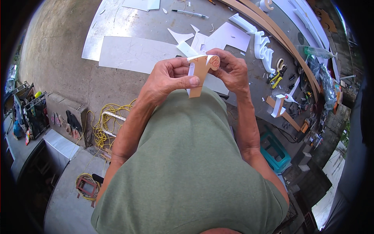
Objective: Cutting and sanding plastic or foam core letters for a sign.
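Above the near edge of the work table, both hands hold a small letter-shaped piece (201, 72) with a brown face, reddish markings and a white strip along its edge. My left hand (165, 80) grips its straight stem, thumb flat on the brown face and fingers behind. At the curled upper end, my right hand (232, 72) pinches the rounded part between thumb and fingers. White offcuts (228, 36) lie just beyond the hands. To their right, white curved letter shapes (263, 48) rest on the metal table (134, 25).
A long pale sheet (132, 52) and a pen (190, 14) lie on the table. Yellow-handled cutters (277, 74) and long brown strips (278, 29) are at the right. Below stands a teal stool (286, 160); yellow cable (102, 130) coils on the floor at left.
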`<state>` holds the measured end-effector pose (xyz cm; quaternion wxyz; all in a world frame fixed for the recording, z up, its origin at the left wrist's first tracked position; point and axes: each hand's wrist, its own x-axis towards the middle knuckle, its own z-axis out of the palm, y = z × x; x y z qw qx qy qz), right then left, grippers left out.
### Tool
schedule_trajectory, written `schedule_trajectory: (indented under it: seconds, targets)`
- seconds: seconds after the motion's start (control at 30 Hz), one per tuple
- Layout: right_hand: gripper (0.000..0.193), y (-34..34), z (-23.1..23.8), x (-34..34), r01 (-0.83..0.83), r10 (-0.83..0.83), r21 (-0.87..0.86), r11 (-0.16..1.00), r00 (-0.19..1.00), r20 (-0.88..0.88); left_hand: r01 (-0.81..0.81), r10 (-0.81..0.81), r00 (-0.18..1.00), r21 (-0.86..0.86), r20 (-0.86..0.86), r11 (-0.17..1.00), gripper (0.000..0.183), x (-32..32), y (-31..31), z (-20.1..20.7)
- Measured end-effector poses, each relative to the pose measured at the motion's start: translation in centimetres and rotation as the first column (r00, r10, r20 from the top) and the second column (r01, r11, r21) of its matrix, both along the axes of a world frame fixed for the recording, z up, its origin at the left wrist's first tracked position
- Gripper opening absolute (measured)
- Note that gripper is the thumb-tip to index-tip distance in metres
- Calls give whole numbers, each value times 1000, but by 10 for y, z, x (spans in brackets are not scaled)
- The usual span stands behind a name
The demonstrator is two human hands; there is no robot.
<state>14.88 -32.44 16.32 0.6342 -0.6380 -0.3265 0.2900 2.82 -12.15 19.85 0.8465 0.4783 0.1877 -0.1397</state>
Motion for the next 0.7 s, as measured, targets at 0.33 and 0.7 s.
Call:
schedule_trajectory:
  seconds: [0.33,0.7]
  targets:
    - [43,-2,7,-4,96,-91,68,993,993,-73,-26,26,1000,60,-8,998,72,-2,-5,22]
    - [44,1,9,-8,213,-222,94,972,971,92,-107,115,993,-258,16,960,41,-10,-1,-8]
